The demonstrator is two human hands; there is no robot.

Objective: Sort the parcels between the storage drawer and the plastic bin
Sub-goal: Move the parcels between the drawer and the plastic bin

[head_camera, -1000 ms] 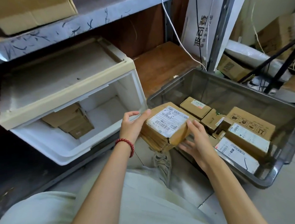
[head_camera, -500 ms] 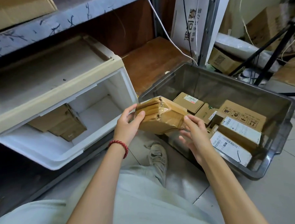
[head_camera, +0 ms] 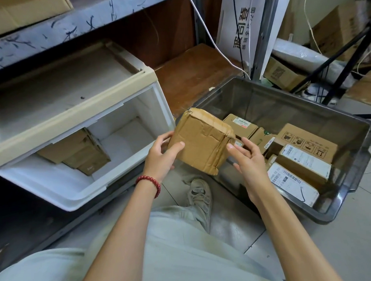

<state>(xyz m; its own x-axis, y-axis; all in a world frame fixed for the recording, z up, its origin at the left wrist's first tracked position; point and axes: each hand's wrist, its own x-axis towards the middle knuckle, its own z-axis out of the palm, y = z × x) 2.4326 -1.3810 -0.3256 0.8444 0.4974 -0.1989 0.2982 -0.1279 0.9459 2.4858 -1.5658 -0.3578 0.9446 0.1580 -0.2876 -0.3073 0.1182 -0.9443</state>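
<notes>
A taped brown cardboard parcel is held in the air between the drawer and the bin, its plain taped face toward me. My left hand grips its left edge, thumb on the front. My right hand touches its right edge with the fingertips, fingers loosely bent. The white storage drawer stands pulled out at the left with a few brown parcels inside. The grey plastic bin on the right holds several labelled boxes.
A metal shelf with a cardboard box runs above the drawer. A white cable hangs behind the bin. Black tripod legs and more boxes crowd the far right. My leg and shoe lie on the tiled floor below the parcel.
The parcel has been turned over in both hands: its white label face, up a second ago, is now hidden and the plain taped face shows. It also rose slightly.
</notes>
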